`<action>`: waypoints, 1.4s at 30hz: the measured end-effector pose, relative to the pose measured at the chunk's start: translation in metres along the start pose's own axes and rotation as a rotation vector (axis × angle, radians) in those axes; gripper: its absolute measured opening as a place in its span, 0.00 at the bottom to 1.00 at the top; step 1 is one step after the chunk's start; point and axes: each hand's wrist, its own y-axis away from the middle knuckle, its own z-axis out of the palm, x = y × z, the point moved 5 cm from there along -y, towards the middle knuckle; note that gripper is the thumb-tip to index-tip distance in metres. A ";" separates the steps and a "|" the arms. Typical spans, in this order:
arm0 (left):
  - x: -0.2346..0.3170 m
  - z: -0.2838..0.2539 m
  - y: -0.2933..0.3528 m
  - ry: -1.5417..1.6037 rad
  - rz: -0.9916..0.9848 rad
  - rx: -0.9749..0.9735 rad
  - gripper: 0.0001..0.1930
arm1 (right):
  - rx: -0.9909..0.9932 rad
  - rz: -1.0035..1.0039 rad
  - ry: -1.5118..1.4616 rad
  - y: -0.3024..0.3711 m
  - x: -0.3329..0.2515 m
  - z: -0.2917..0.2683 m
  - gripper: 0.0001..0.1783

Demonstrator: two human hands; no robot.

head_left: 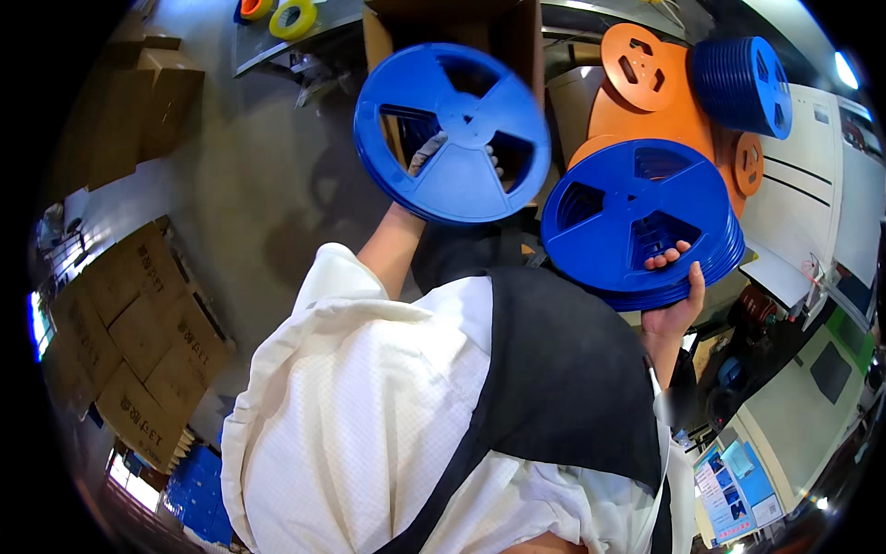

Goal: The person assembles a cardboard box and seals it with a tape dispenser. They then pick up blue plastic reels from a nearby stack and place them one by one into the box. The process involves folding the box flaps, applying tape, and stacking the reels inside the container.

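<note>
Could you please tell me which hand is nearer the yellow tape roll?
Left. In view, the left hand is below and right of the yellow tape roll; the right hand is farther right and lower.

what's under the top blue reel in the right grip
Under the top blue reel are more blue reels, rims showing at its lower right. Fingertips of the right grip show through it. The lower reels are mostly covered, so their number can't be told.

In your left hand tilts a blue three-windowed reel; a stack of matching blue reels leans over your right hand.
</note>
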 end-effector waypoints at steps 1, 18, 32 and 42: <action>0.004 -0.020 -0.004 -0.010 0.002 0.051 0.33 | 0.018 0.011 0.004 0.000 0.002 -0.002 0.21; 0.083 -0.294 0.057 0.117 0.247 1.028 0.28 | -0.334 -0.114 -0.298 -0.021 0.021 0.000 0.14; -0.050 0.186 -0.113 -2.523 0.688 -0.139 0.29 | -0.762 -0.017 -0.549 -0.029 0.022 0.045 0.17; 0.071 -0.045 -0.085 -2.465 0.407 0.645 0.22 | -0.616 -0.092 -0.497 -0.029 0.018 0.042 0.18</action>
